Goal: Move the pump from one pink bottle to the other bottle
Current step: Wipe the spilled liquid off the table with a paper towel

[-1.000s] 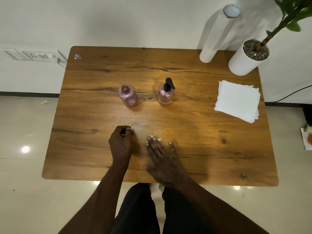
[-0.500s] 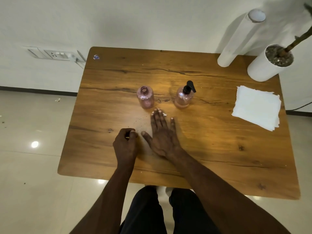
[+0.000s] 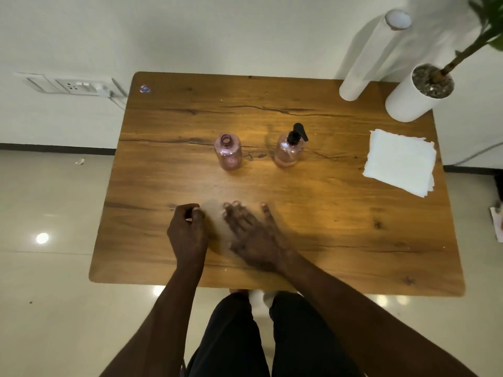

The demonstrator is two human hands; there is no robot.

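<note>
On glossy tile (image 3: 49, 202), wall-side wooden table (image 3: 326, 213).

The wooden table (image 3: 340, 213) is warm honey-brown, streaked with darker grain lines and black knots, with a bright yellowish glare around the two bottles. A small blue-and-white sticker (image 3: 144, 88) marks the table's far left corner. The open bottle (image 3: 228, 152) on the table is translucent pink; the pump bottle (image 3: 288, 151) to its right is the same translucent pink, topped by a black pump (image 3: 297, 133). Further right on the table lies a white napkin stack (image 3: 400, 162). Beyond it stand a white roll (image 3: 373, 53) and a white plant pot (image 3: 413, 96) filled with grey-brown gravel, bearing green leaves. The wall is off-white, the floor tiles glossy cream.
</note>
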